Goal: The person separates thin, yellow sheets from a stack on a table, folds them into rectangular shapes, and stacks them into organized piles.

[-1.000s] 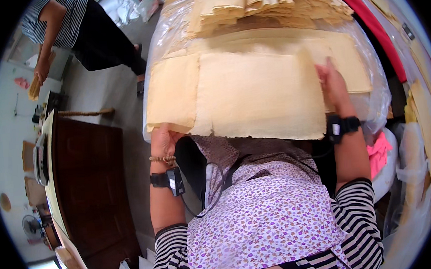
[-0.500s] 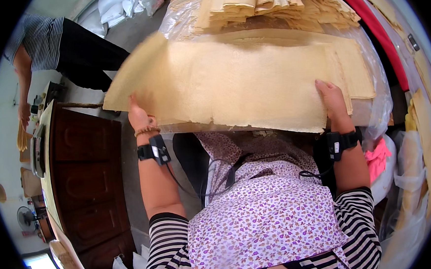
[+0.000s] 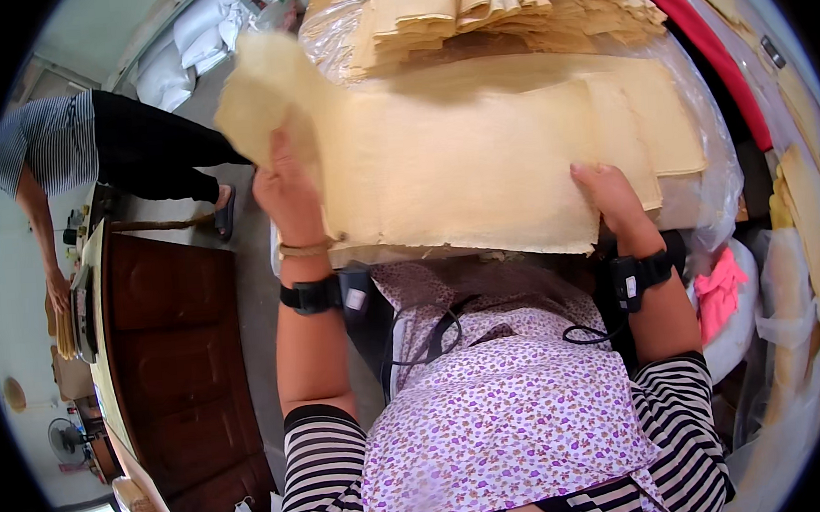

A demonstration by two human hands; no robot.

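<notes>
A wide, thin tan sheet (image 3: 461, 168) with ragged edges lies in front of me over other sheets of its kind. My left hand (image 3: 291, 193) is closed on the sheet's left end, which is lifted and curls upward, blurred by motion. My right hand (image 3: 613, 198) grips the near right corner, thumb on top and fingers hidden underneath. To the right, the edges of more sheets (image 3: 674, 118) show beneath it. A heap of folded tan sheets (image 3: 423, 6) is piled at the far side of the table.
Clear plastic (image 3: 722, 166) covers the table under the sheets. On the left stands a dark wooden cabinet (image 3: 175, 336); a person (image 3: 131, 146) beyond it reaches toward a bundle of tan strips (image 3: 65, 341). White sacks (image 3: 208, 29) lie at the back. A pink cloth (image 3: 719, 293) is at right.
My left hand has lifted and moved inward, curling the sheet's left end up. My right hand has shifted slightly left with its corner. The other person's hand is lower in view, by the cabinet top.
</notes>
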